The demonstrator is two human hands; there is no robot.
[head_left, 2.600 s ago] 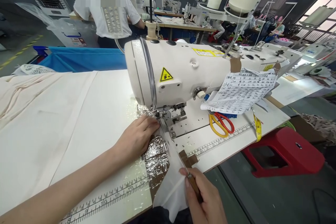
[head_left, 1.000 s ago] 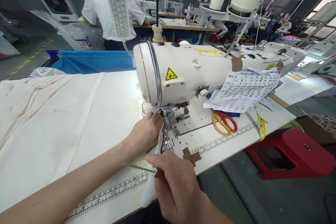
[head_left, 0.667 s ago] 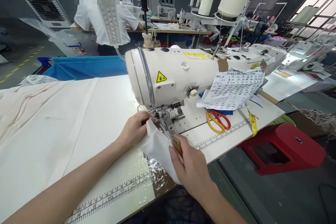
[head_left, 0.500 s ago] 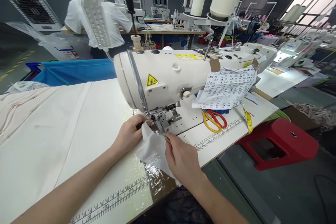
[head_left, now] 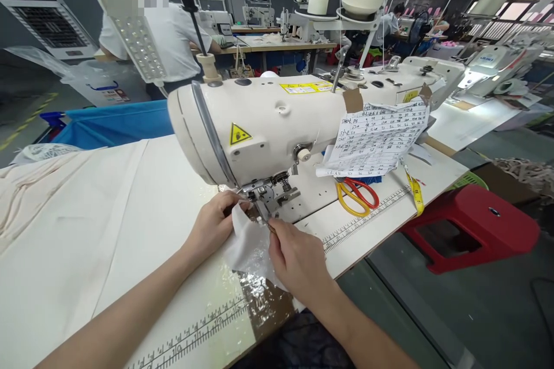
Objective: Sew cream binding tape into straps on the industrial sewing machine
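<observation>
My left hand (head_left: 212, 225) is closed on the edge of a thin white fabric piece (head_left: 247, 245), its fingertips close to the needle area of a cream sewing machine (head_left: 264, 127). The cloth hangs down between my two hands over the table edge. My right hand (head_left: 300, 256) is pinched around a slim metal tool (head_left: 271, 227) that points up toward the presser foot. Only a short part of this tool shows, so its exact kind is unclear. Both hands rest low in front of the machine head.
Scissors (head_left: 357, 196) with yellow and red handles lie right of the needle area, by a handwritten sheet (head_left: 376, 141). A yellow tape measure (head_left: 416, 193) hangs over the table edge, above a red stool (head_left: 489, 225). Pale cloth (head_left: 78, 202) covers the left; a co-worker (head_left: 168, 40) sits beyond.
The camera view has shifted slightly, so the machine sits a little further left. Both hands stay at the same spot by the needle area, with hardly any movement.
</observation>
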